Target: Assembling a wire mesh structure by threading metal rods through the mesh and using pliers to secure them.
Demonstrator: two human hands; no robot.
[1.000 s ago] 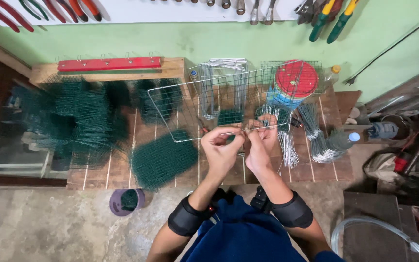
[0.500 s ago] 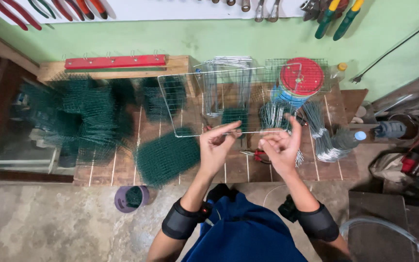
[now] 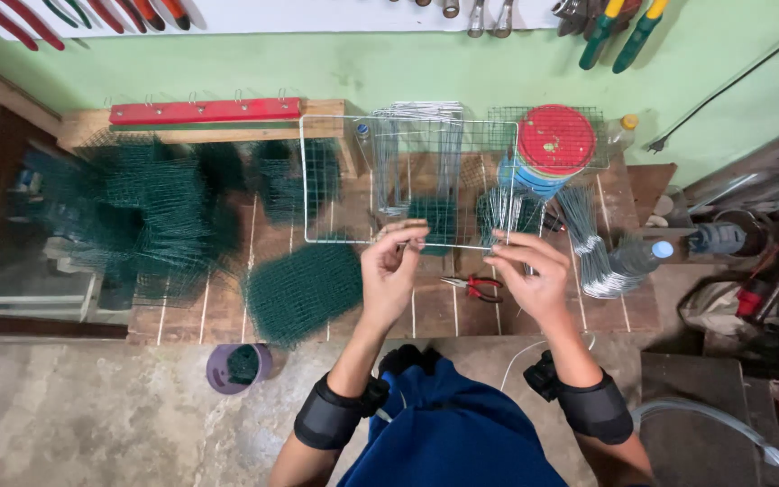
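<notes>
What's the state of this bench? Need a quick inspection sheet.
Surface: wooden slat bench, mostly covered.
Job's things: silver wire grid panel held up by its near edge.
Clutter: green mesh pieces, red pliers, wire bundles, red-lidded tub stack, purple cup on the floor.
Grippers: left hand and right hand both pinch the panel's edge.
Cables: clear hose on the floor at right.
Surroundings: green wall, hand tools hung above.

Round red-lidded tub on bench, clear bottle behind
</notes>
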